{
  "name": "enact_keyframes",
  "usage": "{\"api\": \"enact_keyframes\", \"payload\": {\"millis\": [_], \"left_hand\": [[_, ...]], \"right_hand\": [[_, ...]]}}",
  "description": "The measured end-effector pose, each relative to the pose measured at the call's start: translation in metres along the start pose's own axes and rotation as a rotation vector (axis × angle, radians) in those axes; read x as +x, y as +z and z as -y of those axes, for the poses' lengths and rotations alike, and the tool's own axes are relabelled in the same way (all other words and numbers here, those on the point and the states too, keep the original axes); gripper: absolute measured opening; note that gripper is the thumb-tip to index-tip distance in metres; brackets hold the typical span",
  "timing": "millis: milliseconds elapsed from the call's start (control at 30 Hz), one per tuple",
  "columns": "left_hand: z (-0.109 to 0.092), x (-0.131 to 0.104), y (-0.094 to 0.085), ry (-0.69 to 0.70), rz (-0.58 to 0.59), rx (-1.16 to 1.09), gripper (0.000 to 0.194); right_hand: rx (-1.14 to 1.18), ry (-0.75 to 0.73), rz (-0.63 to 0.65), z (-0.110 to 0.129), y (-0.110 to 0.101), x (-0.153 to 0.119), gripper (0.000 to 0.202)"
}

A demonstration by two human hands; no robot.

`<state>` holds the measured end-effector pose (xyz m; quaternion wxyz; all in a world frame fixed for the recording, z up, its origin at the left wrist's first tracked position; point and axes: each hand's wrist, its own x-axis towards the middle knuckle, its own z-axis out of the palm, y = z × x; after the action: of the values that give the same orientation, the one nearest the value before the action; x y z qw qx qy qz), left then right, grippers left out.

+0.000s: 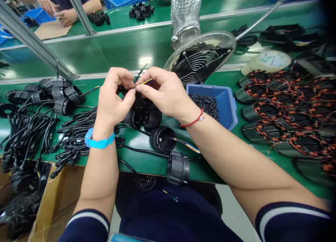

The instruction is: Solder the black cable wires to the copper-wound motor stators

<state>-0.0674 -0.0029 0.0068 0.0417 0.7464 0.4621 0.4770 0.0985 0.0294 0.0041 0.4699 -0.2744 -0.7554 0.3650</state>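
Observation:
My left hand and my right hand meet fingertip to fingertip above the bench, both pinched closed. A thin yellow wire runs out from between my right finger and thumb. Thin dark strands stick up between the hands; what my left fingertips hold is hidden. Below lie black ribbed plastic caps with cables, among them an open cap with coloured wire ends and a ribbed cap at the bench edge. Right of my hands, a blue bin holds short black tube pieces.
Bundled black cables and more caps lie at left, above a cardboard box. Copper-wound stator cores stand in rows at right. A fan hood on a foil duct hangs ahead. Across the bench, another person's hands work over cardboard.

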Motion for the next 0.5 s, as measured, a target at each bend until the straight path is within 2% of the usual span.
{"api": "enact_keyframes", "payload": {"millis": [133,200,267,333,433,500], "left_hand": [[0.007,-0.001,0.004,-0.063,-0.071,0.030,0.021],[0.012,0.000,0.003,-0.106,-0.174,0.072,0.024],[0.017,0.002,-0.004,-0.139,-0.295,0.119,0.031],[0.020,0.008,-0.020,-0.165,-0.315,0.142,0.038],[0.014,0.016,-0.057,-0.207,-0.178,0.164,0.036],[0.004,0.011,-0.083,-0.236,-0.104,0.201,0.032]], "right_hand": [[0.008,0.014,0.024,0.001,-0.014,0.002,0.037],[-0.037,0.035,-0.027,0.009,-0.027,0.003,0.044],[-0.093,0.050,-0.090,0.020,-0.040,0.002,0.041],[-0.138,0.039,-0.132,0.032,-0.050,0.000,0.036],[-0.183,-0.018,-0.129,0.047,-0.055,-0.007,0.033],[-0.210,-0.068,-0.072,0.055,-0.056,-0.013,0.032]]}}
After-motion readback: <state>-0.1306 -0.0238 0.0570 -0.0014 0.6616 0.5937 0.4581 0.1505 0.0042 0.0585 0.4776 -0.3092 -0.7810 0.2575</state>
